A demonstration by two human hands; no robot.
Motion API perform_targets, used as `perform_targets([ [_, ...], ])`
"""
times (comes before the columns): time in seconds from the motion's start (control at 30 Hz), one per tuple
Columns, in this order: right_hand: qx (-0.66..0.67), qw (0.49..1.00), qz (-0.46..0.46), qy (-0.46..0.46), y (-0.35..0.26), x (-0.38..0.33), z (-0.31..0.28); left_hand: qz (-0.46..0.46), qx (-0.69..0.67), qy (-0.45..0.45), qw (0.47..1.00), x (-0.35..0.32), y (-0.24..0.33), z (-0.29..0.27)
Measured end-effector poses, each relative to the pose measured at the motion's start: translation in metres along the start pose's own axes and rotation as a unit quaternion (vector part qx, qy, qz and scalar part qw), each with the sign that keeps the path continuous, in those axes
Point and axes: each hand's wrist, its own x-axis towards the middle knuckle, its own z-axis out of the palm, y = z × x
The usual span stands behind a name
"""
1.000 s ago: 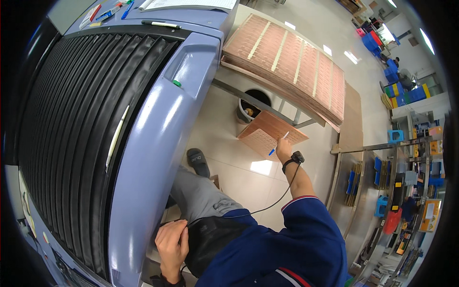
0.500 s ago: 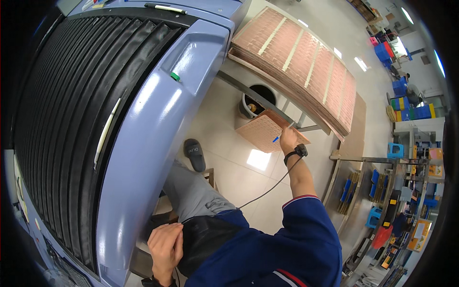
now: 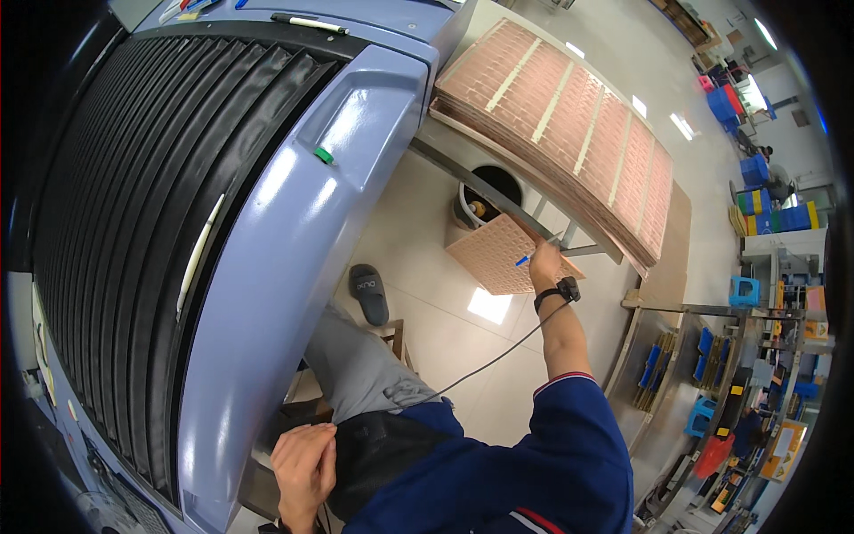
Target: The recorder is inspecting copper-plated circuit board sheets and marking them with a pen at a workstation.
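at three o'clock, the right hand (image 3: 544,264) grasped a slim white-and-blue pen (image 3: 522,261) and a thin, dotted copper-coloured sheet (image 3: 492,252). at seven, the left hand (image 3: 304,467) curled, its contents unclear.

Panel (image 3: 495,254) right of machine (image 3: 253,294)

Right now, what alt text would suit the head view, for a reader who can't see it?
A person's right hand, holding a pen, is at the edge of a copper-coloured panel, near a stack of similar panels. The left hand is near the lap, with a blue-grey machine with black bellows to the left.
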Motion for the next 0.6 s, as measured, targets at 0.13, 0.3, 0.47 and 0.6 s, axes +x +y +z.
perform_targets([
  [0.13,0.009,0.998,-0.031,0.061,0.009,0.0,0.01,-0.005,0.002,0.0,1.0,0.0,0.0,-0.001],
  [0.3,0.066,0.995,0.015,0.075,0.002,-0.012,-0.002,-0.006,-0.003,-0.003,1.0,0.009,0.003,0.0],
  [0.47,0.087,0.995,0.032,0.025,0.009,-0.008,0.009,0.001,-0.008,-0.004,1.0,0.011,0.002,0.001],
  [0.6,0.171,0.981,0.043,0.081,-0.002,-0.024,0.01,-0.006,-0.015,-0.004,1.0,0.011,0.005,0.002],
])
